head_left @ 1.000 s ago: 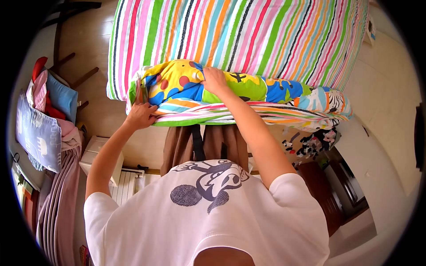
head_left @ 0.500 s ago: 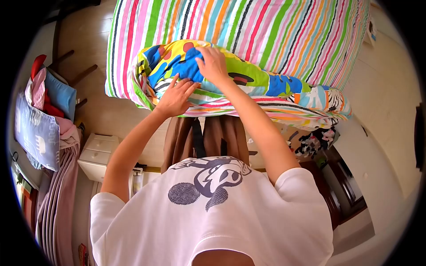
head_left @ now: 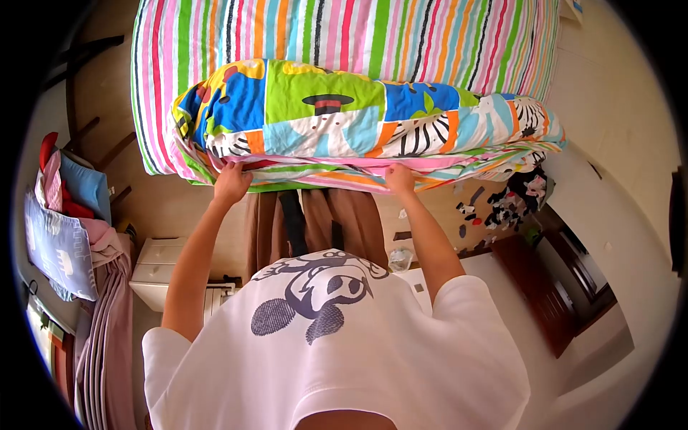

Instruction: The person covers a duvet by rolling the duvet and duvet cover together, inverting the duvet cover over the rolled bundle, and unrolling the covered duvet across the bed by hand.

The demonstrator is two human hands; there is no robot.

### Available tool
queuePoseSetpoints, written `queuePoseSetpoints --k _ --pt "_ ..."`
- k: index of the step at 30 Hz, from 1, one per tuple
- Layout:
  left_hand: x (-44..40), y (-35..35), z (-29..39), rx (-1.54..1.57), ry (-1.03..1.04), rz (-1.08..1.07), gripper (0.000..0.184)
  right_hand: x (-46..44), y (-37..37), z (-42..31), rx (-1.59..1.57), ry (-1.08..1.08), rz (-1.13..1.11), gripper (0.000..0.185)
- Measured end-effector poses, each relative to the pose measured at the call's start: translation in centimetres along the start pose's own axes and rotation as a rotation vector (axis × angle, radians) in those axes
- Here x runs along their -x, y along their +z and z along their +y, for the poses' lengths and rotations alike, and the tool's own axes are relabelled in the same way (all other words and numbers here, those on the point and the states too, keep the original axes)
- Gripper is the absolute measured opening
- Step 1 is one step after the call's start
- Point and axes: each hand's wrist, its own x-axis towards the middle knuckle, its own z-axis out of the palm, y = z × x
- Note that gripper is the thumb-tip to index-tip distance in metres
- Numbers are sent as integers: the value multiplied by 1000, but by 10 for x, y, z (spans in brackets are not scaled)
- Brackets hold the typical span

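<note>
A striped cloth lies spread over the bed. Along its near edge runs a thick roll of colourful animal-print cloth, with bunched striped folds on the side nearest me. My left hand is closed on the folds near the roll's left end, its fingertips partly hidden by the fabric. Farther right, my right hand grips the same folds below the middle of the roll.
Pillows and a long pink curtain are at the left, beside a white drawer cabinet. Dark and pink items lie on the floor at the right, near a brown wooden piece.
Both hands have come off the top of the print cloth to the near striped folds, my right hand moving right. More of the print shows, and the view has shifted.
</note>
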Motion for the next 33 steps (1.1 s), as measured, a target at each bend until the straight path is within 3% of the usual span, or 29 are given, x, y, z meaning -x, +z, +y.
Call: queuePoseSetpoints --k 3,4,6,7,8,9,10,11,12,13,16,17,18,20,21,25,28,30,32,33 --pt "-32 18 39 552 -365 133 45 -36 -38 13 -293 87 401 18" --pt "-43 29 45 514 -516 165 45 -49 -51 14 -394 137 546 17" --pt "-58 42 59 1049 -698 79 48 -76 -74 22 -577 206 748 22" --pt "-61 49 73 1332 -828 25 65 -87 -82 29 -579 288 783 26" --pt "-62 54 84 1526 -866 -53 69 -97 -90 34 -581 367 818 30" --pt "-59 52 102 1720 -898 -133 74 -109 -98 59 -647 454 513 45" --pt "-55 54 114 1913 -926 -216 79 -111 -105 61 -616 629 566 53" --pt "-52 60 122 2022 -759 -283 85 -115 -113 61 -580 803 614 61" --pt "-52 62 138 2130 -796 -184 83 -116 -124 60 -539 978 658 70" --pt "-51 68 148 2142 -793 -63 82 -113 -138 74 -605 983 599 95" --pt "-62 87 155 2137 -846 242 76 -132 -133 129 -1144 948 711 103" --pt "-67 91 154 2083 -879 302 66 -138 -136 143 -1255 860 663 99" --pt "-71 94 161 2141 -725 402 58 -140 -142 154 -1364 765 613 94" --pt "-81 99 152 2024 -618 481 52 -142 -147 171 -1575 565 508 86" --pt "-83 86 163 1951 -789 531 50 -132 -167 154 -1521 527 635 78" --pt "-95 50 165 1835 -951 571 49 -188 -164 197 -1451 768 774 59" --pt "-141 -6 146 1946 -877 527 39 -230 -229 182 -1549 582 645 58" --pt "-164 -76 198 1721 -859 704 36 -253 -294 139 -1614 485 604 51" --pt "-195 -128 230 1726 -609 812 31 -264 -347 103 -1788 -43 440 37" --pt "-204 -141 238 1736 -323 808 30 -268 -359 95 -1684 -103 483 40"
